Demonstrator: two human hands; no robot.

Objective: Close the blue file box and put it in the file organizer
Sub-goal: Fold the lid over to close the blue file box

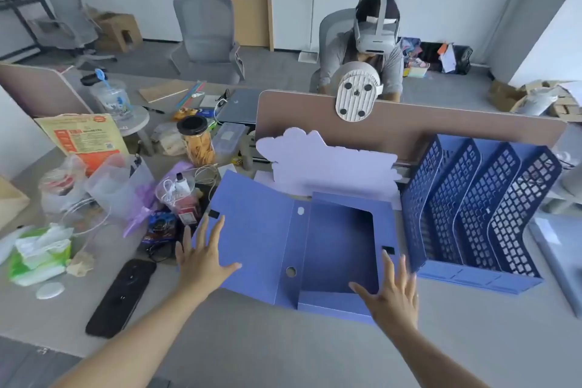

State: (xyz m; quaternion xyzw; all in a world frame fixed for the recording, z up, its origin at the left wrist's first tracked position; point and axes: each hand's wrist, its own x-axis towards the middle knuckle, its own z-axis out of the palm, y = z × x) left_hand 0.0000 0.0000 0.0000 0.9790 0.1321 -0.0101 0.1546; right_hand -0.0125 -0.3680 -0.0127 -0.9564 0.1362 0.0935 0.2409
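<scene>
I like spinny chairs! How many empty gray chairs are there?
2. One chair stands far left by the wall, one chair near the door. More may be hidden.

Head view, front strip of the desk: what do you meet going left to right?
Green tissue pack → black remote-like device → left hand on the open lid → blue file box, open → right hand at its right edge → blue file organizer.
</scene>
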